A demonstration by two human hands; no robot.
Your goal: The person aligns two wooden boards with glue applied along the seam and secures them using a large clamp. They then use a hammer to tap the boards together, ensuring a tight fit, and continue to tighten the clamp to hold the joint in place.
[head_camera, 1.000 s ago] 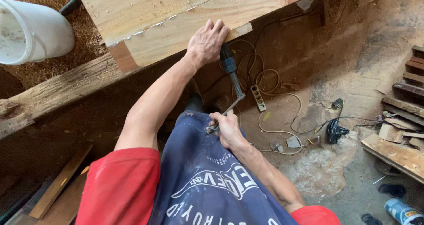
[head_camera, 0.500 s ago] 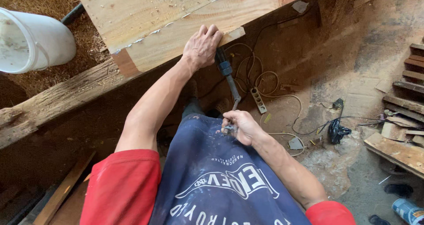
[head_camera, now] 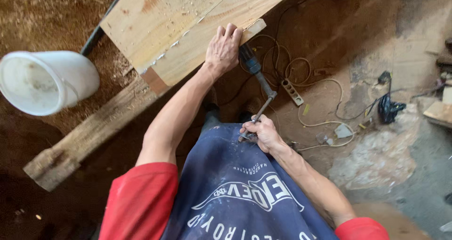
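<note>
Head view: brace-style hand drill (head_camera: 256, 77) worked against the side of a pale timber block (head_camera: 188, 28).

Left hand (head_camera: 222, 49) flat on the block's lower edge with fingers pressed together, seemingly to steady the timber and guide the drill's dark chuck end just beside it. Right hand (head_camera: 261, 132) closed around the metal crank handle, close to the blue apron (head_camera: 235, 188), likely so the body can push behind it. Shavings scattered on the block's top face. White bucket (head_camera: 44, 82) lying tilted, well left of the block on sawdust; inside pale, contents impossible to tell. Weathered beam (head_camera: 94, 131) running under the block's corner as support. Power strip (head_camera: 292, 91) and looped cable (head_camera: 325, 122) on the floor right of the block.
</note>
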